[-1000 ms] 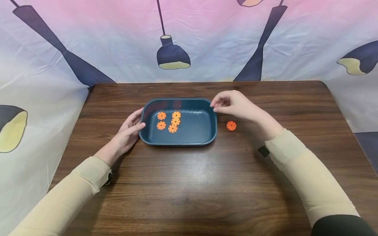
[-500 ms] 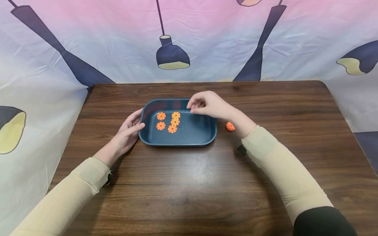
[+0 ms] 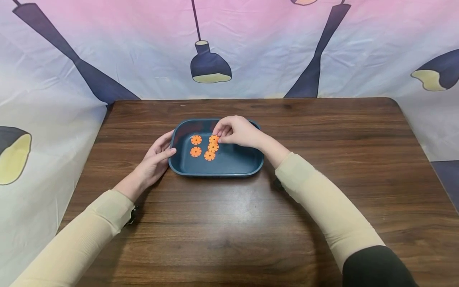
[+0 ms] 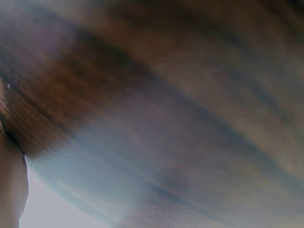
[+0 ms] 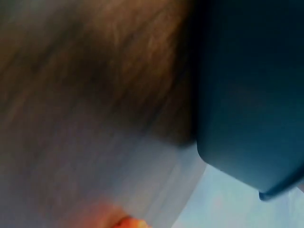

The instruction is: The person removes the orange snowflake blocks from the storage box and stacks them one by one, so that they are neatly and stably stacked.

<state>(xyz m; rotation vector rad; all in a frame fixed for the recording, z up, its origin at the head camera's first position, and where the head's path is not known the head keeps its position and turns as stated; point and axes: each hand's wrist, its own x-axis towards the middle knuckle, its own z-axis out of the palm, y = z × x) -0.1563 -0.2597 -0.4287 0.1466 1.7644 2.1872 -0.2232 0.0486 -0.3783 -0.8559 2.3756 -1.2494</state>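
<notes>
Head view showed the left hand [image 3: 155, 160] clasping the left end of the blue tray [image 3: 238, 163], thumb over the rim, on the wooden bench [image 3: 226, 231]. Inside lay five notched orange discs [image 3: 209, 155], two separate, three in a chain. The right hand [image 3: 239, 130] hung over the tray, thumb and finger bent at the chain's far disc [image 3: 213, 139]; whether its grip pinched that, I could not tell.

Plastic, wood grain and cloth.
The blue tray [image 3: 238, 161] seems smooth plastic, slightly glossy; the flower-shaped discs [image 3: 195, 152] seem plastic also. The wood-grain tabletop [image 3: 222, 231] is shiny, the backdrop [image 3: 150, 52] is creased cloth, the sleeves [image 3: 77, 243] are matt fabric.
</notes>
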